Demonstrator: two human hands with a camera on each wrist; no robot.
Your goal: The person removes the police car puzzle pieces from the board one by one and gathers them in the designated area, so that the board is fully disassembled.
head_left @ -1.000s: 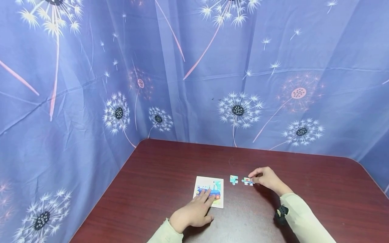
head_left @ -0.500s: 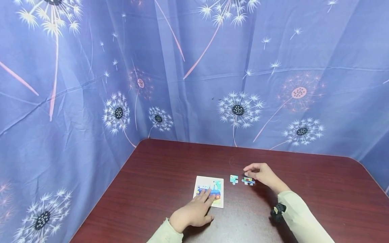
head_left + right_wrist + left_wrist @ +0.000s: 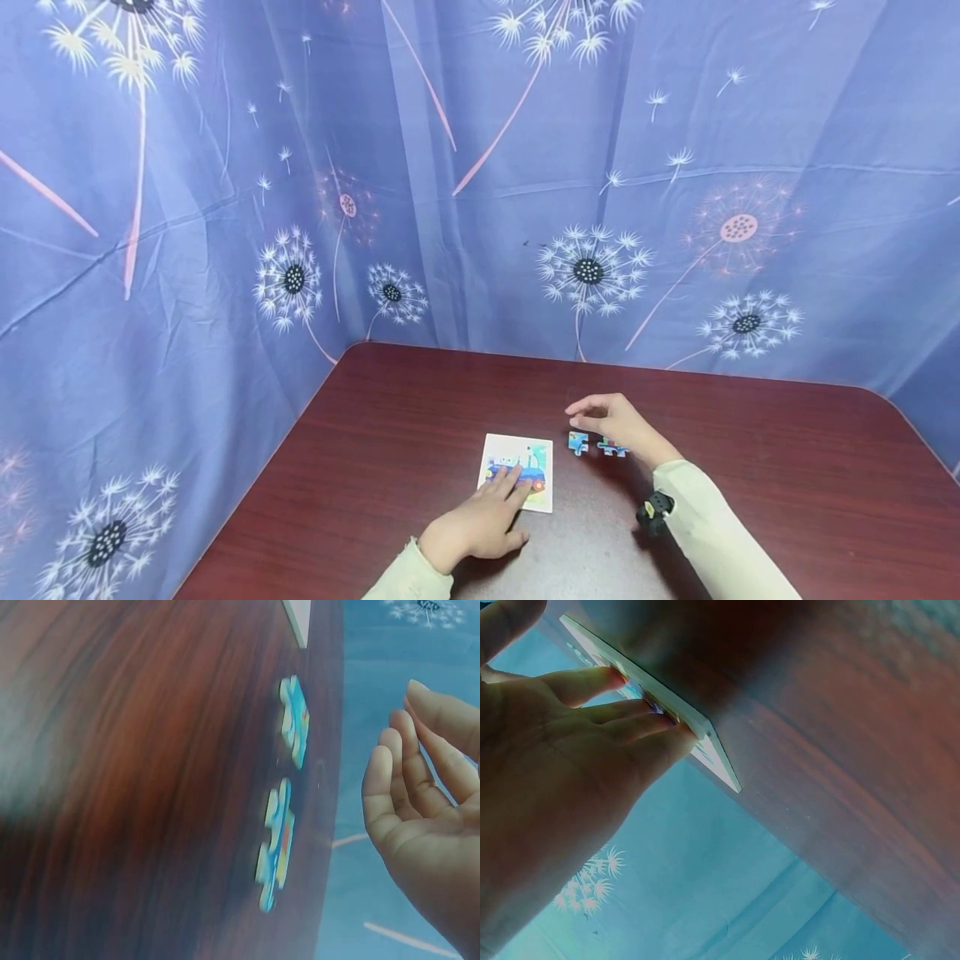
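Observation:
A small square puzzle board [image 3: 542, 460] with a blue vehicle picture lies on the table. My left hand [image 3: 480, 522] rests on it, fingers extended across the picture's lower left; the left wrist view shows those fingertips on the board's face [image 3: 718, 763]. To the right of the board lie two loose puzzle pieces: a light blue one [image 3: 577, 442] and a wider one with red and yellow on it [image 3: 611, 450]. Above these pieces hovers my right hand [image 3: 622, 423], its fingers loosely bent. In the right wrist view nothing shows between that hand's [image 3: 420, 784] thumb and fingers.
The dark reddish wooden table [image 3: 405, 400] has rounded back corners. A blue curtain [image 3: 480, 275] printed with dandelions hangs behind it and along the left side. A black device [image 3: 655, 512] sits on the right wrist at the cuff.
My right hand has let go of the wider puzzle piece, lifted off it and moved left, to above the light blue piece. The left hand and the board have stayed put.

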